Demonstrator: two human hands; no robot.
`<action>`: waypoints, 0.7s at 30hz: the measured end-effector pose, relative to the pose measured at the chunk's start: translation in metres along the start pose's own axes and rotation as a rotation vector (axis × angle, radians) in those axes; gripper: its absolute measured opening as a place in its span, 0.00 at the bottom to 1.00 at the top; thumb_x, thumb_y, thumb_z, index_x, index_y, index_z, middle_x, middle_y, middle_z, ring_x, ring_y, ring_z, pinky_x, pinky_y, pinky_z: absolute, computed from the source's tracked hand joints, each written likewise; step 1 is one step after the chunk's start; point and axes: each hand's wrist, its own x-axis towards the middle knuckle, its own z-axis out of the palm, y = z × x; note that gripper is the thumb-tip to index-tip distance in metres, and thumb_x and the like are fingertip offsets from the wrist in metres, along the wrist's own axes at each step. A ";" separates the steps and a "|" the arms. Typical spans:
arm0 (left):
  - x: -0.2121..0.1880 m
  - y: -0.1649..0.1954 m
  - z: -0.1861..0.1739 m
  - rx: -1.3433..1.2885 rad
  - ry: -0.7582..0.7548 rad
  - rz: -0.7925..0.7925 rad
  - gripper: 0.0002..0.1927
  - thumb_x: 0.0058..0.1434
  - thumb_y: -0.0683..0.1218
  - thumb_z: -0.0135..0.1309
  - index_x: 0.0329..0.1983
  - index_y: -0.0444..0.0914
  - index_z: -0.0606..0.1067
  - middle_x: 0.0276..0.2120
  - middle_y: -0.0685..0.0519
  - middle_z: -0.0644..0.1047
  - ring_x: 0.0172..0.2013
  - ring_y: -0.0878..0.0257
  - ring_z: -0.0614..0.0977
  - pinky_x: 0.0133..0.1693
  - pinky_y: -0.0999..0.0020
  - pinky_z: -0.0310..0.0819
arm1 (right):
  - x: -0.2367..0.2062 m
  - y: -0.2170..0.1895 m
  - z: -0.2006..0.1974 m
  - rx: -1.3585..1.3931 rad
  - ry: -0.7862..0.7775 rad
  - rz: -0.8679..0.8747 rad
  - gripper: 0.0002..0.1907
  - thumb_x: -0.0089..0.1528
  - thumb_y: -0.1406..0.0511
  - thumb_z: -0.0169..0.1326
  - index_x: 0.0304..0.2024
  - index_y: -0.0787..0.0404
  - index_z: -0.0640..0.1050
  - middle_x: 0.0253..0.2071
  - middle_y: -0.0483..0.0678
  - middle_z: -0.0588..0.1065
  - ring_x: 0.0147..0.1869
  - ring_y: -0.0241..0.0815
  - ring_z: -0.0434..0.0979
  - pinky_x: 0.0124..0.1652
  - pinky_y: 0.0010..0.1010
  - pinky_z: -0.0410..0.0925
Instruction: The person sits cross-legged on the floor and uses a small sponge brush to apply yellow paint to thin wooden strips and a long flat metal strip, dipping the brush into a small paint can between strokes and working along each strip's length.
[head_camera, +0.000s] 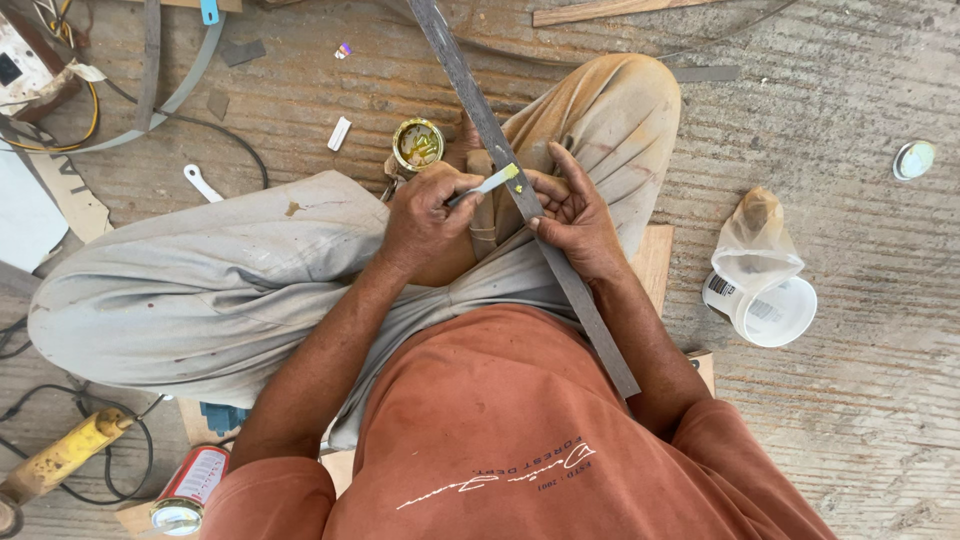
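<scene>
While held, strip (520, 190) diagonal, up-left.

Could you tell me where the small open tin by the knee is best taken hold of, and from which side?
Grip the tin round its side wall, coming from its far, open side. It stands upright with its mouth open and yellowish stuff inside, so a grip over the rim would likely foul. The left hand and the strip crowd the near side.
</scene>
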 end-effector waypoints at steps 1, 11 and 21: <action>0.000 0.001 -0.002 0.022 0.006 0.002 0.13 0.62 0.39 0.65 0.48 0.40 0.78 0.37 0.53 0.78 0.36 0.61 0.82 0.36 0.65 0.78 | 0.000 0.000 0.000 -0.010 0.008 -0.002 0.54 0.58 0.80 0.61 0.80 0.60 0.49 0.67 0.62 0.70 0.67 0.44 0.74 0.55 0.26 0.74; 0.010 0.033 -0.012 0.246 -0.041 0.323 0.11 0.59 0.37 0.62 0.44 0.39 0.77 0.45 0.54 0.78 0.43 0.57 0.81 0.42 0.62 0.79 | -0.011 -0.004 0.008 0.084 0.005 0.022 0.58 0.52 0.82 0.60 0.80 0.57 0.48 0.74 0.62 0.64 0.74 0.44 0.70 0.62 0.27 0.74; -0.011 0.031 -0.009 0.131 -0.146 0.353 0.09 0.60 0.38 0.62 0.43 0.40 0.80 0.42 0.54 0.79 0.42 0.59 0.82 0.41 0.65 0.79 | -0.017 0.006 0.009 0.054 0.037 0.004 0.57 0.52 0.83 0.55 0.80 0.56 0.48 0.75 0.64 0.62 0.76 0.46 0.68 0.55 0.25 0.74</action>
